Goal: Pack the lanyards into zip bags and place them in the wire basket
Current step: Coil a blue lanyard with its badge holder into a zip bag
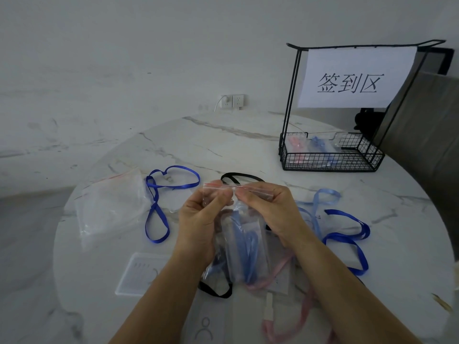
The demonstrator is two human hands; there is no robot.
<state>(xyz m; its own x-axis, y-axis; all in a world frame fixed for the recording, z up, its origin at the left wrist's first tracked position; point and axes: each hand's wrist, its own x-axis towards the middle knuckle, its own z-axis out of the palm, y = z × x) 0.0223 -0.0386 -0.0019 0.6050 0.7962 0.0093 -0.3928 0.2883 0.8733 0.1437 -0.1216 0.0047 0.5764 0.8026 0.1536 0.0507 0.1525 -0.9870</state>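
Note:
Above the round marble table I hold up a clear zip bag [244,247] with a blue lanyard folded inside. My left hand [201,219] pinches the red-striped zip strip at its left part, my right hand [270,212] pinches it just to the right. The black wire basket [330,165] stands at the far right of the table and holds several filled bags. Loose lanyards lie around: a dark blue lanyard [159,202] to the left, a light blue one [320,202] and another dark blue one [347,237] to the right, a pink one [285,316] and a black one [216,289] below.
A pile of empty zip bags [111,204] lies at the left. A clear badge holder [139,274] and a card with a person icon [206,326] lie near the front edge. A paper sign [352,78] hangs on the basket's tall frame. A chair back [427,135] stands at the right.

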